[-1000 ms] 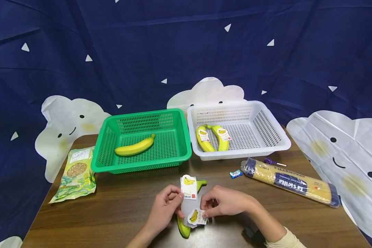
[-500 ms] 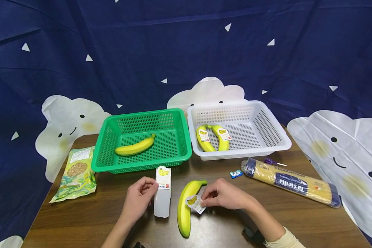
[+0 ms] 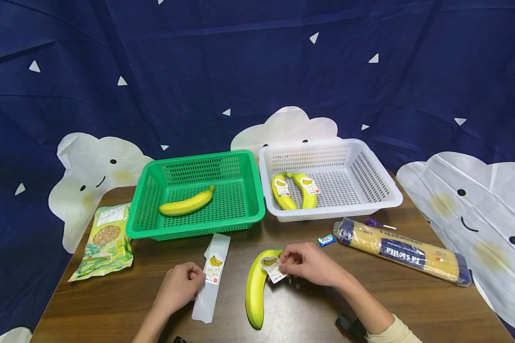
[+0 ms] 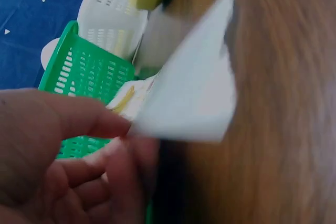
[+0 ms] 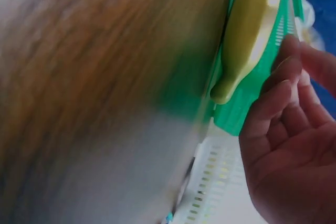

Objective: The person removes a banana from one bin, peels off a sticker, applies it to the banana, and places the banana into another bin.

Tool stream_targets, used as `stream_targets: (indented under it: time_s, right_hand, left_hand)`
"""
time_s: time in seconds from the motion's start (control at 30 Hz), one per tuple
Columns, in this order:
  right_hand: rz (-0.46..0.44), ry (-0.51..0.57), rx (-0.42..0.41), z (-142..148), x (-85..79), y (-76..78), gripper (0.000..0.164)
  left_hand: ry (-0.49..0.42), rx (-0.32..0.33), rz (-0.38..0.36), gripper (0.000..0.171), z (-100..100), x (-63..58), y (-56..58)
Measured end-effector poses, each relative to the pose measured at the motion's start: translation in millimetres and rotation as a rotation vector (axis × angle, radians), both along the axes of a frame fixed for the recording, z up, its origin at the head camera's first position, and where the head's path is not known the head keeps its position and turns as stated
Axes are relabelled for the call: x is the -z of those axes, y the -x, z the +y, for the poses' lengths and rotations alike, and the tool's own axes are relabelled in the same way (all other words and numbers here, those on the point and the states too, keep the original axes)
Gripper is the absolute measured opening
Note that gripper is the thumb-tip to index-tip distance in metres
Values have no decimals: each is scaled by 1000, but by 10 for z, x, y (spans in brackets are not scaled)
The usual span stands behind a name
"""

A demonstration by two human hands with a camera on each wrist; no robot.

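My left hand (image 3: 178, 289) pinches the edge of a pale backing strip (image 3: 205, 305) that bears a banana label (image 3: 214, 267). In the left wrist view the strip (image 4: 197, 93) fans out blurred from between thumb and finger. Between my hands a yellow banana (image 3: 254, 295) lies on the wooden table, its stem end away from me. My right hand (image 3: 311, 263) pinches a loose banana sticker (image 3: 273, 270) by its right side, over the banana's upper right edge. Whether the sticker touches the peel I cannot tell. In the right wrist view my right hand (image 5: 294, 129) appears beside the banana (image 5: 247, 30).
Behind stands a green basket (image 3: 197, 229) with one plain banana (image 3: 186, 203). Right of it, a white basket (image 3: 334, 212) holds two stickered bananas (image 3: 284, 193). A spaghetti pack (image 3: 403, 250), a lollipop (image 3: 373, 223) and a blue wrapper (image 3: 326, 240) lie right; a green bag (image 3: 105, 240) lies left.
My left hand has moved left and toward me with the strip, away from the banana. The right hand has carried the sticker slightly up the banana.
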State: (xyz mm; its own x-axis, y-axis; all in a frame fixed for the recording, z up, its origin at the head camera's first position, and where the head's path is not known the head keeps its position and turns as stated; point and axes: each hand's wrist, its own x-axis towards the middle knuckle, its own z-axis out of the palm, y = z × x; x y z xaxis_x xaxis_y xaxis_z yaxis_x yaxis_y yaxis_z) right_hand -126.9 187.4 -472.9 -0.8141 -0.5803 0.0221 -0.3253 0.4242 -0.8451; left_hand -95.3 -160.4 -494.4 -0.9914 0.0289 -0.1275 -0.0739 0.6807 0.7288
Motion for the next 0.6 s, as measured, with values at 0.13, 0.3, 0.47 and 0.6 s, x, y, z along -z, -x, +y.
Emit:
stream_targets:
  time_s: [0.13,0.3,0.47,0.6]
  right_hand:
    - [-56,-16,-6,-4,14,8,9]
    - [-149,-9,-33,-43,24,4,13]
    - [-182,13,-39,-73,9,-10,12]
    - [-180,24,-59,-120,2,-20,12]
  left_hand:
    - [233,42,33,10,-46,-53,-19]
    - [296,7,112,23,-3,-172,-50]
    - [29,84,213,14,201,-290,-61]
    - [-184,196,171,5,402,-302,-53]
